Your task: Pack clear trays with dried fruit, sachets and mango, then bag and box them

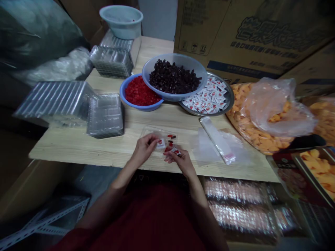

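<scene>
As the clear tray (146,129) lies on the pale wooden table (86,151), left packet (161,143): white and red, pinched by the left hand (142,148), thumb to finger.
Right packet (176,151): pinched in the right hand (182,161), over the tray's near side.
Packet feel: surely light, likely slick and crinkly; best taken by a flat edge.
Tray: thin see-through plastic, probably bendy, with small red and dark pieces (170,136) inside.
Blue bowl (142,107): round, smooth, heaped with shiny red bits (140,91).

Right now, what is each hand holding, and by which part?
The left hand holds a packet by its left edge; the right hand holds another packet, exactly where cannot be told.
</scene>
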### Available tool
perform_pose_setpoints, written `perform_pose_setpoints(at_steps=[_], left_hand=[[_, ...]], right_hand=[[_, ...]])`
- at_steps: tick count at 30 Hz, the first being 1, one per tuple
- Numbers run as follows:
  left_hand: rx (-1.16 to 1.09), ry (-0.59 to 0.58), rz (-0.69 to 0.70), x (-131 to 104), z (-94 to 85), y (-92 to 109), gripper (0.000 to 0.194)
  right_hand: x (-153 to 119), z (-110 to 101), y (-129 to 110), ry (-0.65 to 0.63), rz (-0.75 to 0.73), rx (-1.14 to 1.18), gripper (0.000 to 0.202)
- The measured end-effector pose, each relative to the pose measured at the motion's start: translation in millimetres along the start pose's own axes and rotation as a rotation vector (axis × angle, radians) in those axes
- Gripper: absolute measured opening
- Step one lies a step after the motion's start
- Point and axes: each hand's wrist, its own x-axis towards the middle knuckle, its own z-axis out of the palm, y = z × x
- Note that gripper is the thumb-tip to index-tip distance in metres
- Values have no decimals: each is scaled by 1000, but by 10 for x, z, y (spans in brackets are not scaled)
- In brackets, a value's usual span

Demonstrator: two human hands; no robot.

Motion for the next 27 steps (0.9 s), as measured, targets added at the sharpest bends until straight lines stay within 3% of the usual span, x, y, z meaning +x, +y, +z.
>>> perform_pose_setpoints(at_steps=[2,6,8,11,14,17,19,21,23,27], left_hand=[[119,40,64,202,-29,-26,17],[279,-72,171,549,25,-105,15],[280,-39,231,584,37,-115,15],[188,-1,268,423,-28,-11,25],[50,-276,213,119,-128,193,31],[-16,-518,153,-119,-170,314,22],[-21,-490,102,-168,-178,291,21],[13,-372,61,-128,-196,214,22],[114,-274,50,-38,-224,132,22],[340,-310,75,119,-225,36,17]], right_hand=[[-15,-33,-9,6,-10,-53,49],[-43,-19,30,-78,20,-158,50],[-57,14,66,-130,37,-195,53],[-70,64,109,-202,57,-212,53],[-68,115,113,-245,70,-215,52],[-48,181,93,-287,52,-257,48],[-30,223,85,-281,31,-255,44],[-20,237,78,-221,4,-216,41],[-32,199,58,-146,-22,-172,52],[-144,-38,-38,-36,-59,-166,52]])
